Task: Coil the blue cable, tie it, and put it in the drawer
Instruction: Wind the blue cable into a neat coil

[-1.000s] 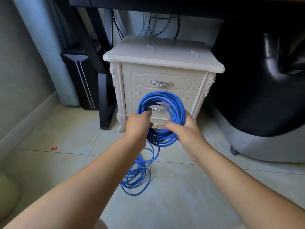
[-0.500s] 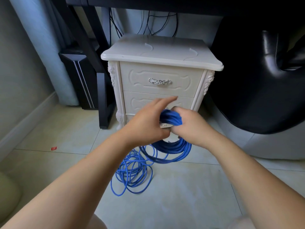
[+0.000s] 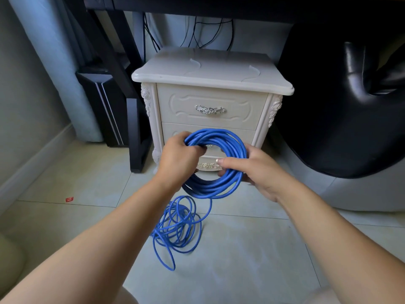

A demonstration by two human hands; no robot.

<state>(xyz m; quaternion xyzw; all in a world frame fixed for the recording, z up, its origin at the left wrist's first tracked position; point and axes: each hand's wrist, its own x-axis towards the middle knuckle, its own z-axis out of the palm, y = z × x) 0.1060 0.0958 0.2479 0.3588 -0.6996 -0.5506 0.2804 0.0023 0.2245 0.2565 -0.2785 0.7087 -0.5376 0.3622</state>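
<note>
Left hand (image 3: 177,159) with its grip curled round the left side of the coiled blue cable (image 3: 219,134), right hand (image 3: 254,170) gripping the coil's right side, thumb across the front, loose loops hanging to the floor (image 3: 241,249) below both grips, closed drawers (image 3: 186,110) just behind.

Both hands hold a ring of blue cable (image 3: 219,185) upright in front of the white nightstand (image 3: 210,84). The left hand (image 3: 179,159) grips the coil's left side, fingers curled through the ring; the right hand (image 3: 256,170) pinches its right side with the thumb on the near face. Loose loops of cable trail down to the tiled floor (image 3: 252,260). Both drawers (image 3: 210,106) are closed. A black chair (image 3: 339,106) stands at right, and a small red scrap (image 3: 69,199) lies at left.
</note>
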